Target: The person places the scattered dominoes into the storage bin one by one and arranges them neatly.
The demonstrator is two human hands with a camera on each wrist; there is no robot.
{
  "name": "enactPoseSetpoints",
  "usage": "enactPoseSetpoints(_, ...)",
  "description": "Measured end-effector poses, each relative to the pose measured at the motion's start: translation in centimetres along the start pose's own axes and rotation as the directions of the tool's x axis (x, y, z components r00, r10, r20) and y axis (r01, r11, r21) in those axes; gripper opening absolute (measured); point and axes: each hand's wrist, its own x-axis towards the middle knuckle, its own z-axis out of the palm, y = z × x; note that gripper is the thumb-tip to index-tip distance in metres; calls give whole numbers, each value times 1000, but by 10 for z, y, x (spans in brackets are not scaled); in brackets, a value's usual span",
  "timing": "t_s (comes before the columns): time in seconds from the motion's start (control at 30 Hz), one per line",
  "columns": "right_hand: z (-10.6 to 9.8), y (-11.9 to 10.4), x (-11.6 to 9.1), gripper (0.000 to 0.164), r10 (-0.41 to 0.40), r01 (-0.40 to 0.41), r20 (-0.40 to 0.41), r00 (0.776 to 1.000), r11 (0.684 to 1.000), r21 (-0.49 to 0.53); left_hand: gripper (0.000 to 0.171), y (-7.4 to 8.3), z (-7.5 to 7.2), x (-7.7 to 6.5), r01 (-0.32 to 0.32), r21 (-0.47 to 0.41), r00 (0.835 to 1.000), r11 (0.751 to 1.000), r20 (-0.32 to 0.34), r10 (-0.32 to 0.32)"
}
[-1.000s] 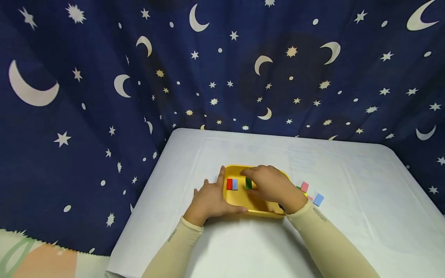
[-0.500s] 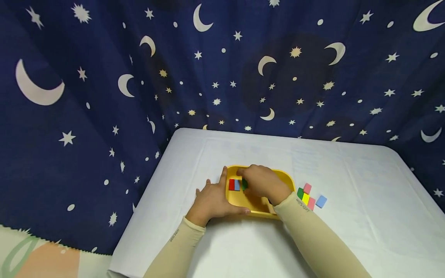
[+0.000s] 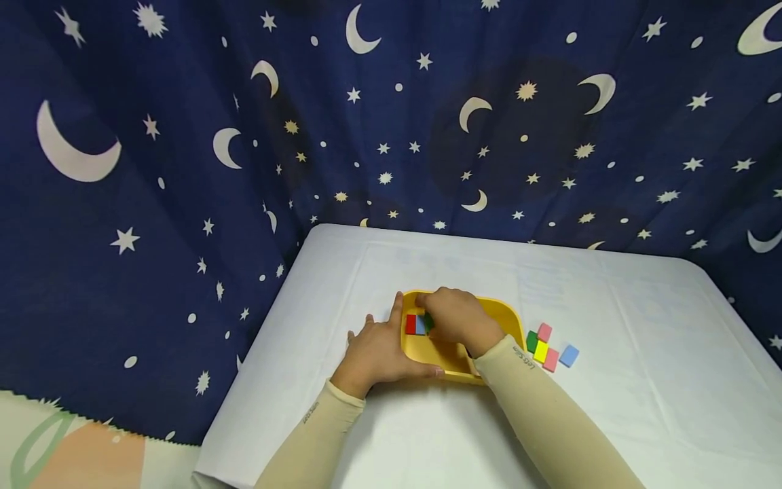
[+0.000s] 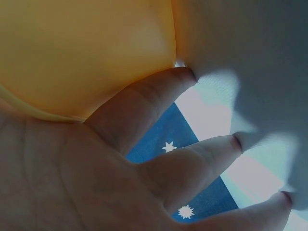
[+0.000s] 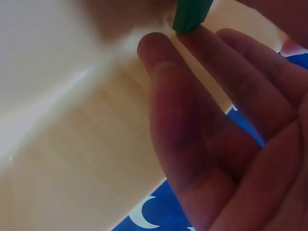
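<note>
A yellow tray (image 3: 510, 314) stands on the table, and inside it at the left a red block (image 3: 411, 324) and a blue block (image 3: 420, 325) lie side by side. My left hand (image 3: 380, 350) spans the tray's left end with fingers spread along the outside and the thumb at the front rim. In the left wrist view these fingers (image 4: 139, 103) look straight against the wall. Inside the tray, my right hand (image 3: 461, 318) holds a green block (image 3: 429, 322) close beside the blue one. The right wrist view shows this green block (image 5: 191, 14) at the fingertips, partly out of frame.
Right of the tray lie several loose blocks: a green block (image 3: 532, 341), a yellow block (image 3: 540, 351), pink blocks (image 3: 550, 360) and a blue block (image 3: 569, 356). A white cloth (image 3: 611, 305) covers the table. Behind hangs a dark blue curtain (image 3: 391, 115) with moons and stars.
My right hand has moved left inside the tray, bringing the green block up beside the blue one. The left hand stays at the tray's end. The loose blocks are now less covered.
</note>
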Motion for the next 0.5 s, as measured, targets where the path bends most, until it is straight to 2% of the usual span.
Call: enactPoseSetpoints(0.5,3,2,0,58,25,-26,32,999,999,45,163,1,0,-1,-6,-2,1000,1000,-9,6)
